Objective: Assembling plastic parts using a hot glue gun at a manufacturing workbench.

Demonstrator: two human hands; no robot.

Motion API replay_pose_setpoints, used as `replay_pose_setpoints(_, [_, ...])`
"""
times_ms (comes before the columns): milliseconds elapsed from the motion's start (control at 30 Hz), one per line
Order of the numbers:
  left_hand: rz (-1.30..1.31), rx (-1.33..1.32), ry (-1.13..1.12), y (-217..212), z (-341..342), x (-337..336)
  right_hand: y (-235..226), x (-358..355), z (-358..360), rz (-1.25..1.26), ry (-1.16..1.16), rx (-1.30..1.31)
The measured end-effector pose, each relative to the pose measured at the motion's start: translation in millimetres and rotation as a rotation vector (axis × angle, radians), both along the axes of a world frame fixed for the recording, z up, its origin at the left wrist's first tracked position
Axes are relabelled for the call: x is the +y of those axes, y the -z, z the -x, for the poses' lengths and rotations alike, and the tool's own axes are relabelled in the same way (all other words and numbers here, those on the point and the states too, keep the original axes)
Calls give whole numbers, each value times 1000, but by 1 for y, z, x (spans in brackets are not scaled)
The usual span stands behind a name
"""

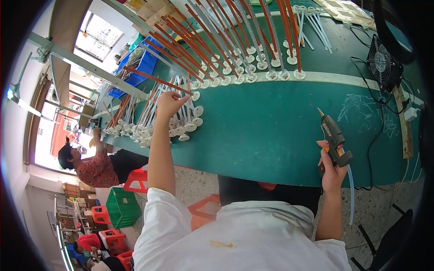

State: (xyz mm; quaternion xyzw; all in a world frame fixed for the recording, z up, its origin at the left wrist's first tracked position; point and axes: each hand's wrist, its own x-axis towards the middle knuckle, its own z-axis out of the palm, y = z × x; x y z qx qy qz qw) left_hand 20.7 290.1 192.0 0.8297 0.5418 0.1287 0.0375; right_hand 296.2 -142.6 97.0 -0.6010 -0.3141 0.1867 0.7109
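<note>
My left hand reaches over the green table, its fingers closed near the lower end of a brown stick with a white round base. That stick is at the left end of the standing rows of brown and grey sticks on white round bases. Close by my left wrist lies a pile of similar sticks, their white bases toward me. On the right, my right hand grips a dark glue gun by its handle. The gun's nozzle points up and away, and a translucent glue stick hangs from its back.
A black fan with cables stands at the right of the green table. Loose white sticks lie at the far side. A blue crate sits at the far left. Another person is at the table's left end.
</note>
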Motion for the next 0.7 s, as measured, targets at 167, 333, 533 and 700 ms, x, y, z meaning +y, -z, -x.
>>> replay_pose_setpoints(167, [63,191,48,9,-3,-4,-2,0,0,29,4,-29])
replay_pose_setpoints(333, [31,369,-100,19,-15,-15,-1,0,1,43,0,-18])
replay_pose_setpoints(533, [71,310,-46,22,-8,-5,-2,-1,1,51,-12,-38])
replay_pose_setpoints(700, [1,169,-18,17,5,-3,-3,-3,2,77,-10,-21])
